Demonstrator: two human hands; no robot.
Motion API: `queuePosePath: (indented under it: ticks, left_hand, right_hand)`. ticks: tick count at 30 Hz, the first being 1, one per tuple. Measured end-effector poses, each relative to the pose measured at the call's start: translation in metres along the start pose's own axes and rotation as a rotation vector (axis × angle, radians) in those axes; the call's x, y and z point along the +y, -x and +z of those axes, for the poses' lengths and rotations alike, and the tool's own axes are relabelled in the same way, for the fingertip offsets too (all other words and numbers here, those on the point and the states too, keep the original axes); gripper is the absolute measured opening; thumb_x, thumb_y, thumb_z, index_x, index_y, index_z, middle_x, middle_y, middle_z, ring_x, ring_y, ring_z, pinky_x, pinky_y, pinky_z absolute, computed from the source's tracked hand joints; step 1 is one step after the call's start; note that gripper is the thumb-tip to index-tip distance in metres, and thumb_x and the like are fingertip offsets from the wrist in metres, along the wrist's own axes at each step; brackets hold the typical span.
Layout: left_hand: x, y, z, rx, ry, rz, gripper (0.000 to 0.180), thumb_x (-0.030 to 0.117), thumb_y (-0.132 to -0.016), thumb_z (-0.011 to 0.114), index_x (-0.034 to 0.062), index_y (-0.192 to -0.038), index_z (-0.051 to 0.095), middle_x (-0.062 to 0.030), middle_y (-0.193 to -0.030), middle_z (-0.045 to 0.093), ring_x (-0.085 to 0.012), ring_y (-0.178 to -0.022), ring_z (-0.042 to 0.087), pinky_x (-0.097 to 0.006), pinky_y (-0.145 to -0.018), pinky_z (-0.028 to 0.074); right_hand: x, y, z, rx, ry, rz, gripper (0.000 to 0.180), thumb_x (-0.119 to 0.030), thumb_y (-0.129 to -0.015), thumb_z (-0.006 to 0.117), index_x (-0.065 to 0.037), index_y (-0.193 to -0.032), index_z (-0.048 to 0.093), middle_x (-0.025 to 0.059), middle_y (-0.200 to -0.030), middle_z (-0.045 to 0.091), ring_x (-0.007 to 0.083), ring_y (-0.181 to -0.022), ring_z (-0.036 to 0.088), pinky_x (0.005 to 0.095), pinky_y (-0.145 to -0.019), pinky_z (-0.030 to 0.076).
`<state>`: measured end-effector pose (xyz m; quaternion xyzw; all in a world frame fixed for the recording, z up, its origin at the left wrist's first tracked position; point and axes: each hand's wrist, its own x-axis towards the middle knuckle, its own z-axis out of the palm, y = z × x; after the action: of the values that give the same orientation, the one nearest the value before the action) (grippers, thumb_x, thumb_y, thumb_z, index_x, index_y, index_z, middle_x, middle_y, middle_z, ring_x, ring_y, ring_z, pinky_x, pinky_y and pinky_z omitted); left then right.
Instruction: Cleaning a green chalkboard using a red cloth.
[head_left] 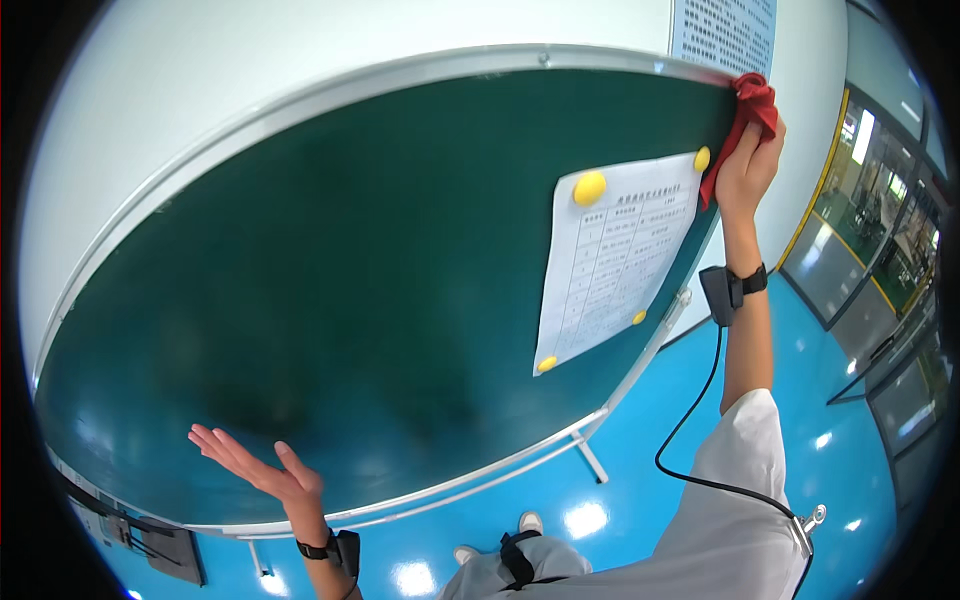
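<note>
Head view: green board (330,270) with a metal frame stands on a blue floor (640,470), white wall behind. Right hand (748,165) is raised to the board's top right corner, its grip closed around a red cloth (752,108) pressed against the board surface just below the frame. Black wrist device (728,288) sits on that arm, with a black cable (700,420) hanging from it down to the white sleeve. Paper sheet (612,262) with a printed table hangs on the board just left of the cloth, pinned by four yellow magnets (589,188) at its corners. Left hand (262,468) is at the board's lower left edge, grip fully open, fingers spread flat, holding nothing; whether the palm touches the board can't be told. Shoes (497,537) show below the board.
</note>
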<state>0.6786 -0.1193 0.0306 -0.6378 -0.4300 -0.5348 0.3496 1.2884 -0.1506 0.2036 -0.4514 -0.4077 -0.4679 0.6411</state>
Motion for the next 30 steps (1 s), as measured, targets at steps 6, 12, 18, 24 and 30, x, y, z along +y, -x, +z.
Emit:
queuePosePath:
  ticks: [6,12,18,24,30]
  left_hand:
    - [-0.018,-0.007,-0.001,-0.030,-0.008,-0.034,0.068,0.031,-0.105,0.040,-0.0002,-0.163,0.024,-0.0285,-0.168,0.021,-0.0489,-0.156,0.016,-0.064,-0.124,0.010]
    - [-0.034,-0.004,0.011,-0.050,-0.029,-0.002,0.068,0.033,-0.106,0.033,-0.0050,-0.161,0.026,-0.0286,-0.168,0.021,-0.0482,-0.156,0.017,-0.062,-0.125,0.009]
    - [-0.030,-0.002,0.017,-0.044,-0.021,0.008,0.067,0.033,-0.106,0.032,-0.0051,-0.161,0.027,-0.0294,-0.168,0.021,-0.0494,-0.156,0.018,-0.062,-0.125,0.009]
    - [-0.037,0.001,0.014,-0.059,-0.025,0.009,0.067,0.033,-0.106,0.033,-0.0052,-0.160,0.028,-0.0297,-0.168,0.022,-0.0506,-0.155,0.018,-0.063,-0.125,0.009]
    - [-0.041,0.005,0.011,-0.089,-0.002,0.001,0.068,0.032,-0.104,0.035,-0.0048,-0.160,0.029,-0.0304,-0.167,0.023,-0.0528,-0.154,0.017,-0.065,-0.124,0.010]
  right_hand:
    - [-0.012,-0.001,0.007,0.012,-0.046,0.111,0.034,-0.015,-0.110,0.044,0.000,-0.138,0.054,0.0188,-0.132,0.061,0.0317,-0.118,0.061,0.0387,-0.103,0.046]
    - [-0.005,-0.027,0.003,0.061,0.068,0.036,0.032,-0.017,-0.109,0.045,0.000,-0.135,0.055,0.0186,-0.122,0.066,0.0308,-0.109,0.065,0.0375,-0.098,0.049]
    - [0.027,-0.044,-0.003,0.323,-0.153,0.358,0.042,-0.028,-0.108,0.040,0.002,-0.134,0.053,0.0219,-0.127,0.066,0.0359,-0.115,0.065,0.0429,-0.102,0.047]
    - [0.004,-0.030,0.010,0.260,0.009,0.431,0.039,-0.030,-0.109,0.042,0.003,-0.129,0.051,0.0254,-0.126,0.064,0.0408,-0.114,0.063,0.0463,-0.101,0.046]
    - [-0.028,-0.034,0.000,-0.033,0.289,0.214,0.033,-0.030,-0.106,0.054,-0.001,-0.122,0.057,0.0253,-0.117,0.065,0.0375,-0.106,0.064,0.0426,-0.095,0.048]
